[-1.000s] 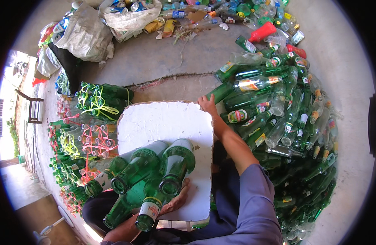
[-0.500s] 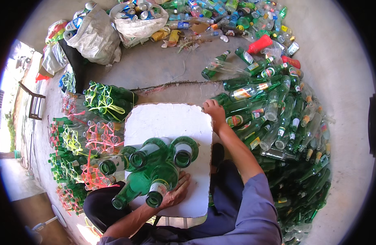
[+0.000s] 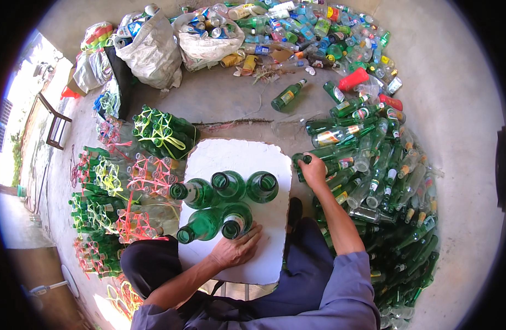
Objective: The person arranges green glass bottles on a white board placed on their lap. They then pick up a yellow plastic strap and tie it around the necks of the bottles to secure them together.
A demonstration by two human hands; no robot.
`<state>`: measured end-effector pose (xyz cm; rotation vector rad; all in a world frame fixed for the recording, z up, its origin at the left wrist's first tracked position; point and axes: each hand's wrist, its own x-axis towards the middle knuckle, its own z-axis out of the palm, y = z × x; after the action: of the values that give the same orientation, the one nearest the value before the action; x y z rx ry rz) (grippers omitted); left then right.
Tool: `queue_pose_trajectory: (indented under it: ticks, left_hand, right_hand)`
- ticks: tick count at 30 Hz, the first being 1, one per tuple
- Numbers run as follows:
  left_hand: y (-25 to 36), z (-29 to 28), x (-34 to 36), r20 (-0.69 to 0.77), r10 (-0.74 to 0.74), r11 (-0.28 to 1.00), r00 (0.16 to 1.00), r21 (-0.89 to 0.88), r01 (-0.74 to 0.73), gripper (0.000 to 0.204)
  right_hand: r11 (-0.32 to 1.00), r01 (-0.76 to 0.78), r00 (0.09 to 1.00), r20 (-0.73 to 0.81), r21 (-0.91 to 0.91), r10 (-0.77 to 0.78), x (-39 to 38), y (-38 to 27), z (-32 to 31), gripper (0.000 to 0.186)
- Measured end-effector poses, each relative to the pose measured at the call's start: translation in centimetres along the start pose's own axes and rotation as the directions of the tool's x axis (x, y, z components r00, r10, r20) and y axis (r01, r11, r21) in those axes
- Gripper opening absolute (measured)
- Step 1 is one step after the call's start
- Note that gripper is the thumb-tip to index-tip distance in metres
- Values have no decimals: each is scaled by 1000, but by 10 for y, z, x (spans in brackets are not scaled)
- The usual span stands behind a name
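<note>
on the board five bottles stand, left hand by the near-right one, can't tell its grip; right hand holds a bottle by the pile, tugging could start a slide

White woven-plastic sack, bulging, upright on grey concrete floor; blue-and-white metal cans at its mouth. Second, rounder white woven sack just right of it, topped with cans. Crumpled yellow containers near its base. Loose heap of clear, green and blue plastic bottles along far side. Bright red plastic bottle at heap's near edge. Dark brown chair-like frame at left. White disc-shaped object with pale rod at lower left.
</note>
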<state>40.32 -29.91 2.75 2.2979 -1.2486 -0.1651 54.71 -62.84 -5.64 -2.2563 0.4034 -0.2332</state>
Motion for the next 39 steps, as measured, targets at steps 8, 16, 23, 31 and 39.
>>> queue_pose_trajectory:
  ticks: [8,16,23,31,39]
  left_hand:
    - [4,-3,3,-52,25,999,998,39,-23,47]
    - [3,0,1,-61,47,996,997,77,-42,47]
    - [3,2,0,-95,56,998,994,46,-52,48]
    - [3,5,-4,-87,46,998,995,50,-42,58]
    - [4,6,-5,-108,45,998,993,56,-39,53]
  right_hand:
    - [1000,15,999,-35,24,-14,-32,-14,-32,36]
    - [995,97,994,-43,-2,-97,-74,-39,-82,33]
    - [991,85,996,-7,101,-85,-123,-98,-144,18]
    - [987,76,996,31,139,-81,-160,-176,-187,21]
    - [961,202,977,32,190,-212,-174,-221,-191,21]
